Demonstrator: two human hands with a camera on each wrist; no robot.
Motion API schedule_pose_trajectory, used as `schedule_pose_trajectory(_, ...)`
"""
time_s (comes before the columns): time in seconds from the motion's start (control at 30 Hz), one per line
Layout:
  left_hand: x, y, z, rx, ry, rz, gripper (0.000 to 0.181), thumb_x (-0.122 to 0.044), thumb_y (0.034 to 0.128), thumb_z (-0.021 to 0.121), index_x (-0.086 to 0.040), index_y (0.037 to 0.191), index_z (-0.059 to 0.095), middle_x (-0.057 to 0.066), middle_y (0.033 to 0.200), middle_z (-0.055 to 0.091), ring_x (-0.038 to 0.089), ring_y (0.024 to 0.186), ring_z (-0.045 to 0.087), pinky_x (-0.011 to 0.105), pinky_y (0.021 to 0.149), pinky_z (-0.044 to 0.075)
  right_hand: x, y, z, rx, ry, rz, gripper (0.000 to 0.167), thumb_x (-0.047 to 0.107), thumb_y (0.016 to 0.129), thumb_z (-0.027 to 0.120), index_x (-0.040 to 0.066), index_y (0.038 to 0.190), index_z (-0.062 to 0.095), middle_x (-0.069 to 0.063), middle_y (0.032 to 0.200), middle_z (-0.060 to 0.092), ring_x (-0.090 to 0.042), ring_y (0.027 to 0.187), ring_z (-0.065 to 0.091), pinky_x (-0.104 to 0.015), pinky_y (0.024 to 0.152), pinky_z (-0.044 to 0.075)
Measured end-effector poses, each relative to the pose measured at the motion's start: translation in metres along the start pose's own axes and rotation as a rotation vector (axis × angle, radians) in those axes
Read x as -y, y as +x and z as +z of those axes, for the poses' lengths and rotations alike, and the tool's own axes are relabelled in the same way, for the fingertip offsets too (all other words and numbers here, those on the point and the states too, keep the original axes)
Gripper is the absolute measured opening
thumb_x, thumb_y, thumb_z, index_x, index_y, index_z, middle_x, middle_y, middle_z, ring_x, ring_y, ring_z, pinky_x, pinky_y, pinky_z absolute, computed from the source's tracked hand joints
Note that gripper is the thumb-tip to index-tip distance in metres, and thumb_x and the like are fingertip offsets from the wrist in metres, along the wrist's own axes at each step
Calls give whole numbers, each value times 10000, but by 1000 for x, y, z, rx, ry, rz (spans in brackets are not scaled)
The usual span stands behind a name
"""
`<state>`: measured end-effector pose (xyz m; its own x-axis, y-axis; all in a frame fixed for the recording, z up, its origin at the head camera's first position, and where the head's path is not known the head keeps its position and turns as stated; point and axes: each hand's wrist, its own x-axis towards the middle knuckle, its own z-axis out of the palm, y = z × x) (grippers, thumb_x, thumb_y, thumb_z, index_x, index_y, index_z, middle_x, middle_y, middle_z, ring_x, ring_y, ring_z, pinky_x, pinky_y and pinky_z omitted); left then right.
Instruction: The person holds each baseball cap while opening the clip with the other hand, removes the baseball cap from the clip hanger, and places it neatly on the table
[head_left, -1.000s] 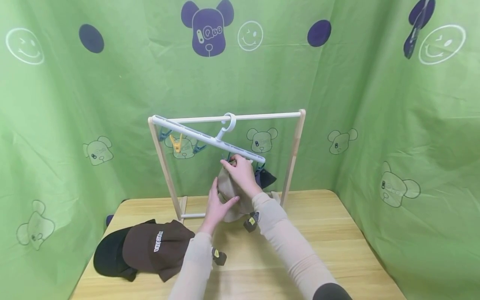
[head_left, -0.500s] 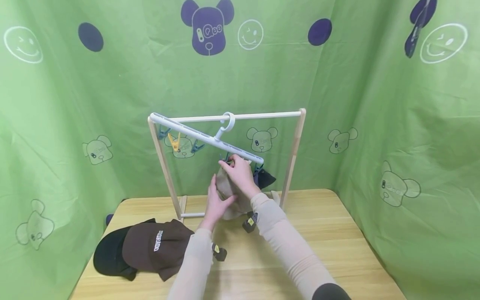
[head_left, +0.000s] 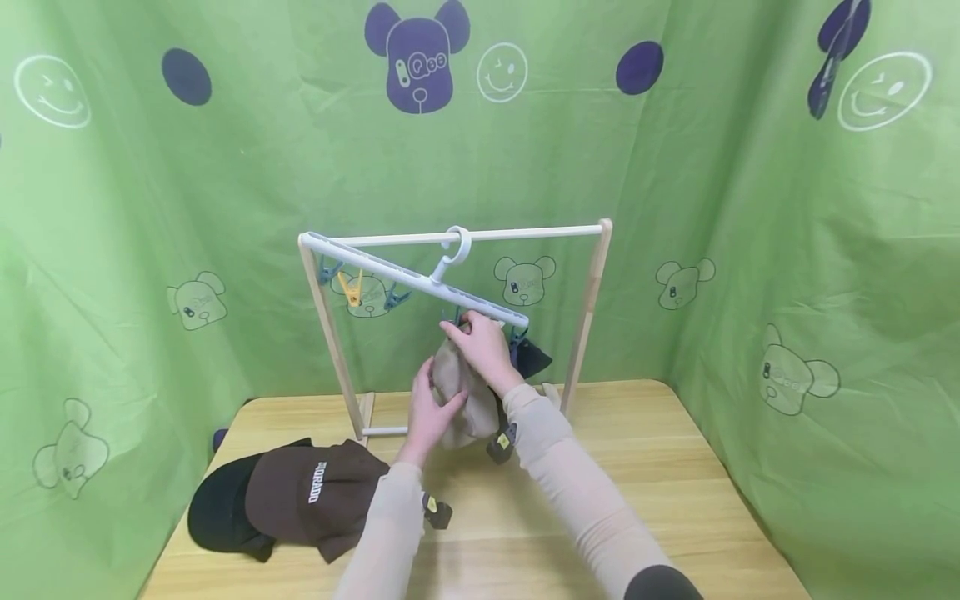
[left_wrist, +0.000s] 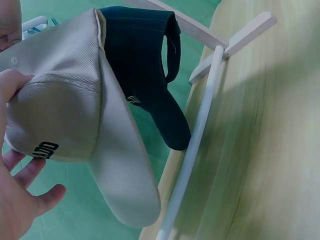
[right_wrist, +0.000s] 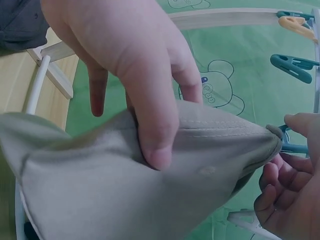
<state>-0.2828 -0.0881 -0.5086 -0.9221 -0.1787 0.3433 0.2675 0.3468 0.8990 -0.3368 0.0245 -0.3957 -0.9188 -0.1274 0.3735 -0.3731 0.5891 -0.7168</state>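
A beige cap (head_left: 467, 427) hangs beneath the tilted white hanger (head_left: 397, 272). In the left wrist view its brim points down and dark letters show on the crown. My left hand (head_left: 427, 410) grips the crown, with the thumb denting the cloth and the other fingers on the opposite side. At the cap's upper edge, my right hand (head_left: 483, 346) pinches a teal clothespin (right_wrist: 295, 148), as the right wrist view shows. The clothespin's tip meets the cloth edge; its exact bite is partly hidden. Just behind, a dark cap (left_wrist: 135, 55) hangs at the hanger's lower end.
The hanger hooks over the top bar of a wooden rack (head_left: 592, 300). Teal clothespins and one yellow clothespin (head_left: 349, 288) dangle from its raised left half. A brown cap (head_left: 288, 492) overlaps a black cap (head_left: 213, 508) on the table's left. Green curtains surround the table.
My left thumb has pressed deeper into the beige cap, folding its crown and shifting the cloth slightly. The right hand stays at the clothespin, nearly unmoved.
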Motion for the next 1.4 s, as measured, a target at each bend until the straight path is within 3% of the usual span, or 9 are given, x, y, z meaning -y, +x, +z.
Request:
schedule_pose_trajectory(0.13,0,-4,-1,-15,26,26,857,-245,807,758,-27,1494,295,222,1465,426,373,1296,477,556,1105,380,3,1,0,-16,-67,13,458,548,867,642,94,927,653,-41,751,660,-191,633,570,-263,568,445)
schedule_pose_trajectory(0.27,-1,-7,-1,-27,33,25,835,-258,824,751,-28,1492,305,214,1450,445,366,1279,489,553,1101,382,8,3,0,-15,-163,28,516,649,852,589,136,802,608,-29,677,617,-201,577,546,-289,506,430)
schedule_pose_trajectory(0.5,1,-11,1,-82,34,21,782,-282,852,734,-42,1482,338,201,1449,456,365,1296,486,544,1108,381,16,7,-1,-35,-351,-16,589,713,858,506,160,655,510,-10,562,521,-184,497,495,-292,440,383)
schedule_pose_trajectory(0.7,0,-13,2,-124,3,-2,735,-273,858,727,-76,1473,375,175,1456,467,358,1307,489,536,1107,388,19,8,2,-35,-316,-10,561,683,857,535,162,651,507,-8,567,521,-183,512,503,-288,452,393)
schedule_pose_trajectory(0.9,-3,-16,4,-188,-10,14,666,-238,848,740,-60,1421,452,170,1403,526,359,1246,533,536,1063,427,18,7,3,2,-267,53,468,596,877,560,164,697,534,-28,620,561,-221,610,540,-326,544,426)
schedule_pose_trajectory(1.07,-4,-17,3,-261,-42,27,587,-215,839,751,-106,1367,521,143,1322,590,329,1179,572,518,1015,456,18,7,2,23,-273,75,480,609,884,518,155,735,561,-46,679,599,-244,665,559,-342,564,444)
schedule_pose_trajectory(1.4,-10,-23,2,-388,-94,-37,499,-190,833,755,-143,1302,591,121,1236,633,309,1149,570,501,1024,432,18,7,1,74,-223,98,458,576,913,492,153,748,552,-45,668,591,-222,603,565,-314,522,430)
